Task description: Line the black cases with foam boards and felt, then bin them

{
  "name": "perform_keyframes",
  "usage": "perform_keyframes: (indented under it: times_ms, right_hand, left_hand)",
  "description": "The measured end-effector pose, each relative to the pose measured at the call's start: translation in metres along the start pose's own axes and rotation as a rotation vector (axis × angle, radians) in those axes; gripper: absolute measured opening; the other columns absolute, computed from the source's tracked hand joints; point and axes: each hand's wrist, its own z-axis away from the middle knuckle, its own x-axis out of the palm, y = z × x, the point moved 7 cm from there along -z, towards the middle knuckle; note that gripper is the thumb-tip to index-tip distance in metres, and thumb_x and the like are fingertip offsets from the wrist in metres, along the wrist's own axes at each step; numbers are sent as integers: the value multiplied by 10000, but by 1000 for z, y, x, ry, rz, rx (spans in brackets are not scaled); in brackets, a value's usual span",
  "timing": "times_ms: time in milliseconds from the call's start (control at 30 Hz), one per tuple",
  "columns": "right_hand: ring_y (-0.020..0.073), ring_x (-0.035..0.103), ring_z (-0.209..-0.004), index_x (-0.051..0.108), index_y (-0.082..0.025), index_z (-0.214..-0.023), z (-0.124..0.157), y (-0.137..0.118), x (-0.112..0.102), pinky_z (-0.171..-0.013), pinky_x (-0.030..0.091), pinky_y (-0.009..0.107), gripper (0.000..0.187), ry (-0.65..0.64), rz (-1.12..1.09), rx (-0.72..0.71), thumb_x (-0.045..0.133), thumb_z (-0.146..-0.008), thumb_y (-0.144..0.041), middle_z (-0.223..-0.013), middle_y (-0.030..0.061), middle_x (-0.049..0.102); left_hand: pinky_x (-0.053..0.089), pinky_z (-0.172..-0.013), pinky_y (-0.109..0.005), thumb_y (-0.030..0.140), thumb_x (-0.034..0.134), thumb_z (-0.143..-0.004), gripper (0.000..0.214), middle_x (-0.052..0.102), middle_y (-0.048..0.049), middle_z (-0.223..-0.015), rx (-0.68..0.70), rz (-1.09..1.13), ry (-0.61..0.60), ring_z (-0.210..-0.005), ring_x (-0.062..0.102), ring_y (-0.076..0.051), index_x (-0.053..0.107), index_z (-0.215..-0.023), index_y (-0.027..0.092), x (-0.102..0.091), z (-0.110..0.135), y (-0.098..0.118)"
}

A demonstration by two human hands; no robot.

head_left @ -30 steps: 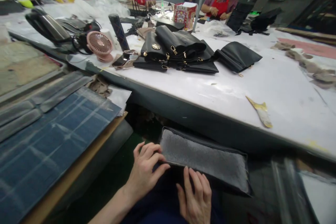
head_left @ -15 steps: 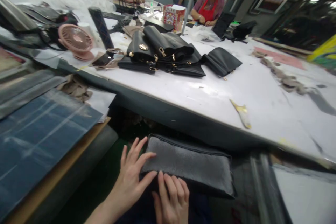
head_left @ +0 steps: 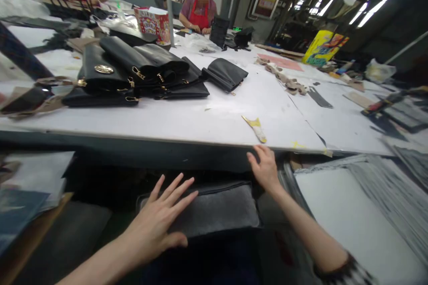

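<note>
A black, box-shaped leather piece with a grey fuzzy rectangular face [head_left: 222, 211] lies in front of me, below the table edge. Over its left end is my left hand [head_left: 162, 213], fingers spread; whether the palm presses on it I cannot tell. My right hand [head_left: 265, 167] is off the piece, reaching to the table's front edge with loosely bent fingers and nothing in them. Just beyond those fingertips lies a small yellow-and-white flat tool [head_left: 257, 130], like a glue spreader, on the white tabletop.
Black leather bags with gold zip pulls [head_left: 133, 69] are piled on the white table [head_left: 207, 122]. Another black piece [head_left: 225, 73] lies beside them. At right stands a stack of grey-edged white sheets [head_left: 337, 200]. A co-worker in a red apron [head_left: 199, 13] sits across the table.
My right hand has left the near edge of the leather piece and moved up and right toward the spreader. My left hand has spread over the piece. The view has swung right.
</note>
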Motion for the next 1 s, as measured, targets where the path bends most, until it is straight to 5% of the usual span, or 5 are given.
perform_keyframes:
  times_ms: [167,433,567,833,1000]
  right_hand:
    - [344,449,-1213,596,-113,-1185,-87,85,29,-982,395,547,382,-105,164,267,572,-923,-390,-1294,183,522]
    - [278,504,-1192,580,-152,-1184,-119,90,50,-999,422,516,331,-264,90,349,627,-919,-346,-1289,112,535]
    - [143,623,-960,597,-45,-1148,-65,98,21,-888,477,312,345,-391,-141,414,395,-1000,-282,-1193,94,581]
    - [187,628,-548,598,-126,-1034,157,100,-58,-481,505,285,396,-744,-726,670,525,-808,-443,-774,81,690]
    - [106,548,-476,609,-142,-939,225,53,-48,-409,427,177,451,-982,-930,815,537,-883,-584,-649,12,614]
  left_hand:
    - [43,-1172,-640,509,797,-670,1044,194,-56,-1610,112,86,-72,-1484,135,-327,213,-1518,332,1,-44,29]
    - [-44,-1193,-556,489,790,-677,1055,280,-97,-1581,435,258,-172,-1490,114,-294,215,-1523,232,9,-111,82]
    - [-46,-1209,-476,436,783,-696,1028,343,-119,-1552,639,325,-201,-1478,185,-280,227,-1517,163,12,-135,109]
    - [248,-1162,-359,181,553,-846,696,720,-82,-1149,673,348,-452,-1166,614,-202,285,-1484,105,21,-182,146]
    - [494,-780,-302,218,627,-810,528,763,-65,-982,644,272,-567,-976,692,-240,543,-1329,171,30,-212,156]
